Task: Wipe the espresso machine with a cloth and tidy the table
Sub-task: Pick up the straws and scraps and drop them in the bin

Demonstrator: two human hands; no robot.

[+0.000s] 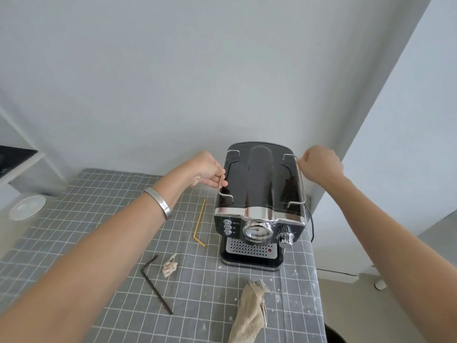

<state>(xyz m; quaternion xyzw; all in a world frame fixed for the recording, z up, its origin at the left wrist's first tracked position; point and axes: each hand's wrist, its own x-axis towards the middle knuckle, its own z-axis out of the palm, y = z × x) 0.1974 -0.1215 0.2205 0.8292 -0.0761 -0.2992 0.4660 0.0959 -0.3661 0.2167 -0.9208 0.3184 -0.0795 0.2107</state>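
Observation:
A black and chrome espresso machine [259, 194] stands at the table's right rear, near the wall. My left hand [206, 169] grips the thin wire rail on the machine's left top edge. My right hand [319, 164] pinches the matching wire rail on the right top edge. A beige cloth [249, 315] lies crumpled on the table in front of the machine, untouched. On the grey checked tablecloth [111, 219] lie a yellow bent straw [199, 224], a black bent straw [154, 283] and a crumpled scrap of paper [169, 266].
White crumbs speckle the tablecloth around the cloth and by the right edge [309, 293]. A white plate [27, 206] sits at the far left. The machine's black cord [312, 226] drops off the right side. A dark round bin rim [333, 334] shows below the table's right edge.

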